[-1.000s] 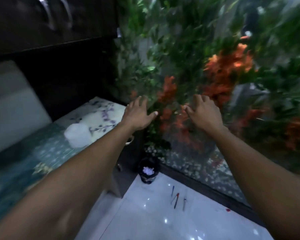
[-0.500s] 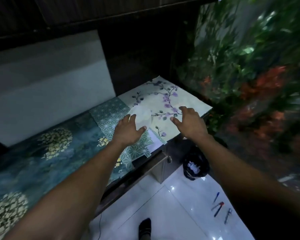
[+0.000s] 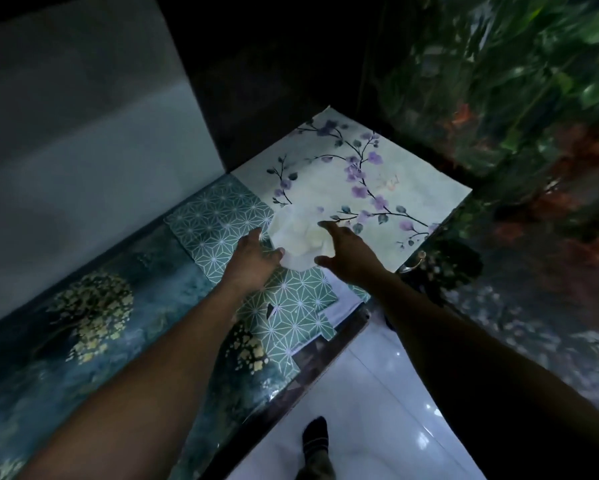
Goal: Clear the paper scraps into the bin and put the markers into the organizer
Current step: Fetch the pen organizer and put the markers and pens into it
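Observation:
A crumpled white paper scrap (image 3: 299, 239) lies on the patterned table top (image 3: 218, 216), where the green star-pattern sheet meets the floral one. My left hand (image 3: 253, 259) sits at the scrap's left edge with fingers extended, the thumb touching the paper. My right hand (image 3: 346, 252) is spread over the scrap's right side, fingers and thumb apart, gripping nothing. The dark bin (image 3: 453, 258) shows only partly, below the table's right corner behind my right forearm. No markers or organizer are in view.
A white panel (image 3: 83, 133) stands along the back left. A glass wall with green and orange plants (image 3: 516, 98) runs along the right. Below the table edge lies a glossy white floor (image 3: 377, 410), with my socked foot (image 3: 315, 441) on it.
The view swung from the plant wall and floor down onto the table. Both hands moved in closer and now bracket the white paper scrap; the markers on the floor left the view.

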Tool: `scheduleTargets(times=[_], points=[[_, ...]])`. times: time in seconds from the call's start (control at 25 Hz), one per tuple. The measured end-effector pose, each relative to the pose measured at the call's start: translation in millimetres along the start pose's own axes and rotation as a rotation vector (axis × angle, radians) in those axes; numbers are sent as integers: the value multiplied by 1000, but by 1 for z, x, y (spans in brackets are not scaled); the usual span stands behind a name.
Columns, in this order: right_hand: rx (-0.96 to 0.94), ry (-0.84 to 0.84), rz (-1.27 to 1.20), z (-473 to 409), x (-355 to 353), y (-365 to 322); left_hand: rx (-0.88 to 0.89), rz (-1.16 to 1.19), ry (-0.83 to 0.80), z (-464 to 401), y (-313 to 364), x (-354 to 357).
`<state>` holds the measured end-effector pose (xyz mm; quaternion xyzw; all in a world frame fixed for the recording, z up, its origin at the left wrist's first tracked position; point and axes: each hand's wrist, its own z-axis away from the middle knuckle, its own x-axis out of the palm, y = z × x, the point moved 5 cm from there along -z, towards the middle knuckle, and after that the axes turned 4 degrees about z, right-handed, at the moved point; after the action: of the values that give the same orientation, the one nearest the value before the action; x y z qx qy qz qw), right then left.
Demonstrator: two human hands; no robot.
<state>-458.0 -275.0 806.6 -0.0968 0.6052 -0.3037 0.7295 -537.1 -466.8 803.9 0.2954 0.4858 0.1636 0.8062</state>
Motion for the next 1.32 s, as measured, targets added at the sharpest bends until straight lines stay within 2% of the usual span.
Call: scheduleTargets(times=[0.16, 0.36, 0.56, 0.72, 1.0, 1.2, 1.32], points=[[-6, 11, 124, -28, 18, 3, 61, 23, -85, -34, 3, 4], [55, -2, 135, -44, 33, 11, 70, -115, -141, -48, -2, 19], [32, 88, 111, -27, 32, 23, 81, -113, -45, -40, 14, 28], [69, 163, 84, 8, 2, 55, 181, -128, -25, -18, 58, 54], [256, 280, 51, 137, -64, 175, 393, -127, -138, 65, 170, 162], [409, 386, 49, 287, -95, 279, 566, -159, -259, 167, 243, 278], [529, 409, -9, 369, -95, 338, 590, -149, -356, 223, 270, 347]])
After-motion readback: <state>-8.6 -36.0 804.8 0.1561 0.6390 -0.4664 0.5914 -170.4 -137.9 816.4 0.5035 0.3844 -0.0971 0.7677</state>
